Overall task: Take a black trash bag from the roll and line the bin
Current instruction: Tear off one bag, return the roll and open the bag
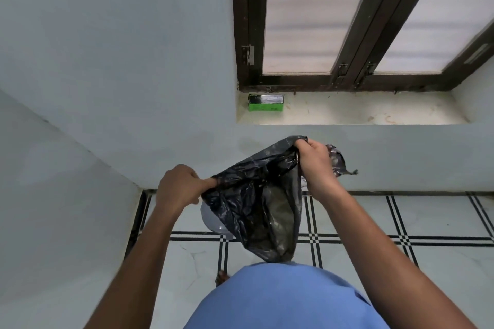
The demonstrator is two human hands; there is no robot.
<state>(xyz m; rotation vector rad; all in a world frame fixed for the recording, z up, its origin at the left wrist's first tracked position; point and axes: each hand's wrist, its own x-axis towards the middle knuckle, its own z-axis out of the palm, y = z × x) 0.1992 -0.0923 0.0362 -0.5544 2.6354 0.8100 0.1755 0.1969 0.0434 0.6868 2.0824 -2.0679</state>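
Note:
A black trash bag (256,203) hangs between my two hands, its mouth pulled apart and its bottom dangling near my blue shirt. My left hand (179,185) grips the bag's left edge. My right hand (316,164) grips the right edge higher up, with a loose flap sticking out behind it. A white bin (213,223) stands on the floor under the bag, and only a curved part of it shows at the bag's lower left. The green box of bags (265,102) lies on the window sill.
A pale wall corner closes in on the left. The stone window sill (374,112) runs below a dark-framed window (358,35). The floor (401,219) is white tile with black lines. My bare toes (221,277) show beside my shirt.

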